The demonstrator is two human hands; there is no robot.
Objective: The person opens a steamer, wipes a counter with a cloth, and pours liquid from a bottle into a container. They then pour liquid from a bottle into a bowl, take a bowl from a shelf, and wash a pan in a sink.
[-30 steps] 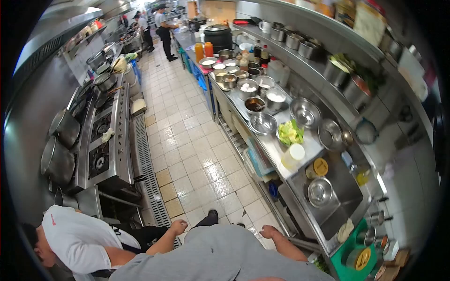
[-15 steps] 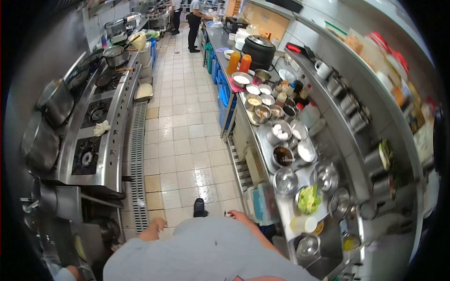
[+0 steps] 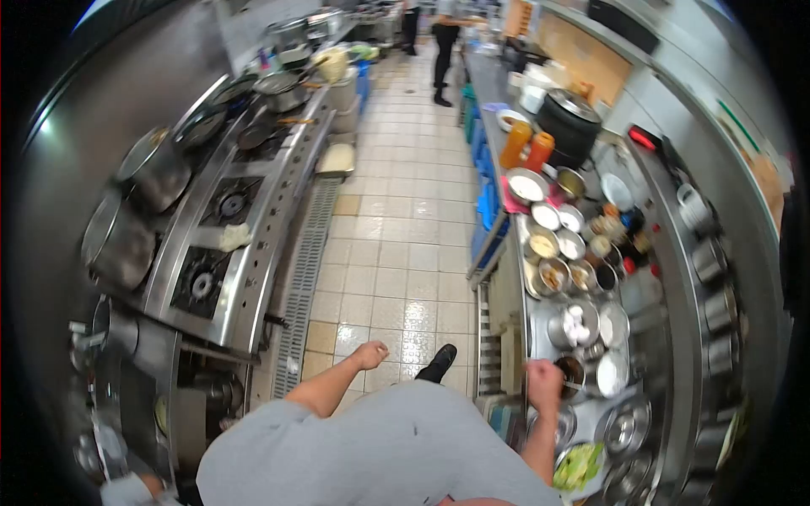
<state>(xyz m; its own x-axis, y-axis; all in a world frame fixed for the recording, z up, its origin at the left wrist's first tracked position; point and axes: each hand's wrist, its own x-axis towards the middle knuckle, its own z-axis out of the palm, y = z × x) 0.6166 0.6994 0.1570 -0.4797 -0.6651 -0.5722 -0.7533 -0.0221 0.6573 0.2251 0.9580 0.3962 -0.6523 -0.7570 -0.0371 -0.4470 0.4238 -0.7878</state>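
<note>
My left hand (image 3: 369, 354) hangs over the tiled floor (image 3: 396, 244) with its fingers curled in and nothing in it. My right hand (image 3: 544, 377) is at the front edge of the steel counter (image 3: 527, 316), seen from the back, its fingers hidden. It is nearest to a bowl of dark sauce (image 3: 572, 369) and a bowl of white eggs (image 3: 574, 325). A bowl of green leaves (image 3: 578, 466) and empty steel bowls (image 3: 624, 430) lie just beyond my right forearm. My black shoe (image 3: 440, 363) shows between my hands.
A gas range (image 3: 215, 244) with big pots (image 3: 156, 173) lines the left side, edged by a floor drain grate (image 3: 304, 270). Farther along the counter stand small bowls, two orange bottles (image 3: 527, 148) and a black pot (image 3: 572, 114). A person (image 3: 443, 34) stands far down the aisle.
My view has swung left and down the aisle. My right hand has come up from beside my hip to the counter edge. My left hand has lifted a little.
</note>
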